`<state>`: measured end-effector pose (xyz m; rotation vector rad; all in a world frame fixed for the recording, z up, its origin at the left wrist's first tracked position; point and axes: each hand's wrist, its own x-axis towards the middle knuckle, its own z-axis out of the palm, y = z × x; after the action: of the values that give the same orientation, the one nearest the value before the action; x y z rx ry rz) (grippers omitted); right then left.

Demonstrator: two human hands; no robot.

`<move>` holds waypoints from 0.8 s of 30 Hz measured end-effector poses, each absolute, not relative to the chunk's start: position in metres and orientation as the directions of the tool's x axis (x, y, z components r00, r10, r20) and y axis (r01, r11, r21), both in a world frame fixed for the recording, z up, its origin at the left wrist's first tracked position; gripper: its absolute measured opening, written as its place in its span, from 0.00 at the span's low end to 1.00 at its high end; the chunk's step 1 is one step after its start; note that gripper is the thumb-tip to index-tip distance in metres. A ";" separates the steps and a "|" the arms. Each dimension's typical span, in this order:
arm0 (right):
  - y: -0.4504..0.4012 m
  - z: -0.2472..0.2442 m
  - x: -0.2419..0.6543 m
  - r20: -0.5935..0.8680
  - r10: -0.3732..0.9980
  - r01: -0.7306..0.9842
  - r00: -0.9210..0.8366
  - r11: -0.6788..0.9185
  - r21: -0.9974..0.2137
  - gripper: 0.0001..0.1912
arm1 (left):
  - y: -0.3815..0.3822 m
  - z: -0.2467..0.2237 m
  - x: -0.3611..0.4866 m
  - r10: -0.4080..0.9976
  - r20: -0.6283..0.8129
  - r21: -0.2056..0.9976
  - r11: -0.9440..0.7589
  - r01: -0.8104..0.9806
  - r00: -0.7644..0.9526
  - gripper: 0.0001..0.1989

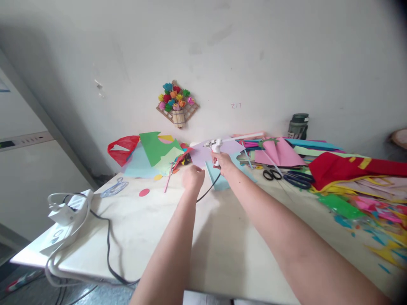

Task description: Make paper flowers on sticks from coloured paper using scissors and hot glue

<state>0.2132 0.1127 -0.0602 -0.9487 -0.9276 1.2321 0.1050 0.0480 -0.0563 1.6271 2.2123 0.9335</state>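
Note:
My right hand (224, 164) is wrapped round the handle of a white hot glue gun (217, 146), raised over the far part of the table. Its metal nozzle end points left, and a black cord (208, 191) runs down from the handle and passes behind my left forearm. To the left of the gun, my left hand (192, 177) is closed with its fingers curled; whatever they hold, if anything, is hidden. Beyond both hands lie a lilac paper sheet (199, 154) and a light blue sheet (222, 183). A thin pink stick (168, 178) lies left of my left hand.
Green paper (151, 148) and a red bag (122, 149) lie back left. Scissors (272, 174), pink paper (280, 154), red cloth (343, 169) and paper scraps crowd the right. A dark bottle (299, 126) stands by the wall. A power strip (68, 222) with cables occupies the left edge.

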 end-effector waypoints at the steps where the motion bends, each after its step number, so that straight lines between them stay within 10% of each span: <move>1: 0.111 -0.065 0.219 0.058 0.995 -0.313 0.086 0.082 -0.946 0.09 | 0.052 -0.063 0.108 0.946 0.116 0.581 0.183 0.793 -0.303 0.11; 12: 0.105 -0.101 0.238 0.067 0.989 -0.323 0.133 0.107 -0.940 0.08 | 0.068 -0.095 0.133 0.981 0.130 0.167 0.123 0.978 -0.145 0.13; 24: 0.130 -0.102 0.239 -0.037 0.988 -0.102 0.152 -0.022 -0.995 0.06 | 0.075 -0.105 0.117 0.949 0.260 0.217 0.125 0.968 -0.181 0.12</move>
<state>0.2386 0.1295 -0.1022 -1.2260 -1.0084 1.1619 0.1166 0.0749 -0.1053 2.0461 2.3987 0.5425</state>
